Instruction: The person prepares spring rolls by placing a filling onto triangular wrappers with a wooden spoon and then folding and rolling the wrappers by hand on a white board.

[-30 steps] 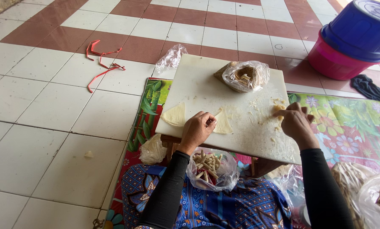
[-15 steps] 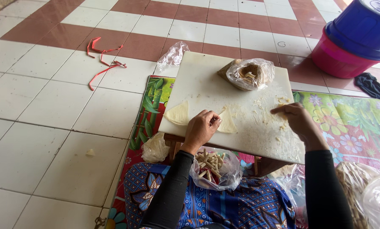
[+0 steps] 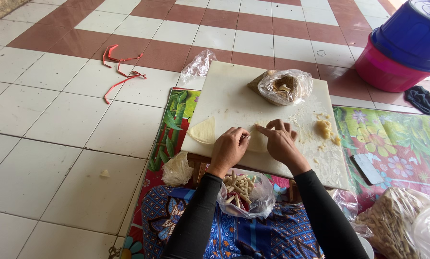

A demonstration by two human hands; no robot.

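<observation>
Left hand (image 3: 229,146) and right hand (image 3: 278,140) bent close together, fingers pinching a thin wrapper (image 3: 257,142) between them, on a white board (image 3: 234,98)

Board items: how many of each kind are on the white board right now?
Wrappers: 2 (one is under the hands)
Filling lump: 1
Bag: 1
Total: 4
</observation>
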